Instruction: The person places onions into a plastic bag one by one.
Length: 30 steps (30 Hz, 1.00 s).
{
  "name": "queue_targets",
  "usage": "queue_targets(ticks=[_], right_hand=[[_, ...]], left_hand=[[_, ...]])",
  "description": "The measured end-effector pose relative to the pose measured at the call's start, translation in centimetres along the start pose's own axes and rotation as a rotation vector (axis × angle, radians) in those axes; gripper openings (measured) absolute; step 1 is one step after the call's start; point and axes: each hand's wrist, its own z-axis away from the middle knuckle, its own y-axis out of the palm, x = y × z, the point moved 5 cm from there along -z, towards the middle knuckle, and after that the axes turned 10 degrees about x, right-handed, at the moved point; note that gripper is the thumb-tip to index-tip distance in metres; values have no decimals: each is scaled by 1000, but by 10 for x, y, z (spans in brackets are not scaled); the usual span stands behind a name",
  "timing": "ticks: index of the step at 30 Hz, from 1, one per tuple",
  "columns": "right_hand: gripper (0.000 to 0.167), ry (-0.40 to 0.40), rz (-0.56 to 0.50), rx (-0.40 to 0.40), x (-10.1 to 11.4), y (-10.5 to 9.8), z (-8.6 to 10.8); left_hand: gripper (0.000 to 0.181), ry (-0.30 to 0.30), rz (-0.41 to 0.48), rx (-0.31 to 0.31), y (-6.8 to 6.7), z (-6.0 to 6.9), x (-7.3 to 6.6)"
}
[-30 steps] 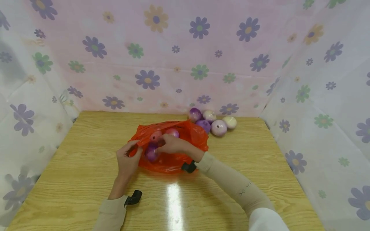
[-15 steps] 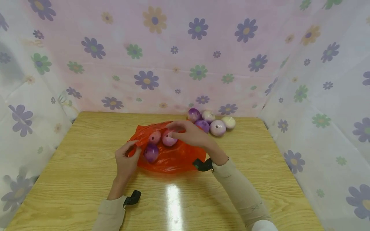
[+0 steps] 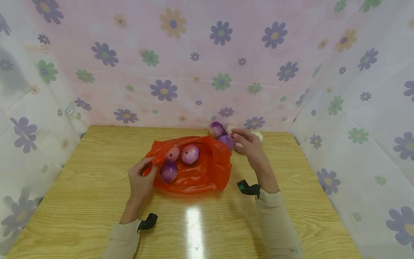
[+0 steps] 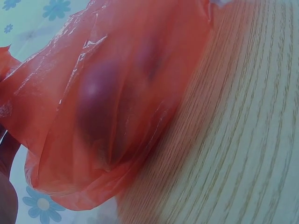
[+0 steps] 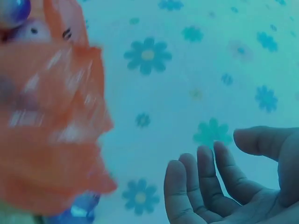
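Note:
My left hand (image 3: 141,180) pinches the left rim of a red plastic bag (image 3: 207,176) lying on the table with its mouth open. Inside sit a dark purple onion (image 3: 169,172), a pinkish onion (image 3: 172,154) and a paler purple onion (image 3: 190,154). Through the film in the left wrist view, a dark round onion (image 4: 100,105) shows. My right hand (image 3: 255,151) is over the onion pile right of the bag, partly covering it. Its fingers (image 5: 175,186) are loosely bent and hold nothing in the right wrist view.
Behind and right of the bag stand a purple onion (image 3: 216,129), a second purple onion (image 3: 225,141) and a white onion (image 3: 258,135), with others partly hidden by my right hand. Flowered cloth (image 3: 181,64) walls the wooden table (image 3: 97,187) at the back and sides.
My right hand let go of the paler purple onion inside the bag, then moved out rightward to the pile. My left hand has stayed on the bag's rim.

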Motion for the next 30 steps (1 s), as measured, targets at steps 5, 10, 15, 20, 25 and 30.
queue_targets(ticks=[5,10,15,20,25,30], right_hand=[[44,69,-53,-105,-30,-31,6],[48,126,-75,-212,-56,-55,7],[49,171,-76,-307,-83,-81,6],[48,216,-77,-381,-100,-102,1],[50,251,-28,-410,-109,-118,-4],[57,273,33,-384,-115,-130,-13]], left_hand=[[26,-13,-10,-5,1,1,1],[27,-27,-25,-1,1,1,-2],[27,-31,-29,-7,1,2,0],[27,-36,-35,-12,-1,2,2],[26,-47,-41,-11,-1,2,1],[26,-47,-49,-9,-1,1,0]])
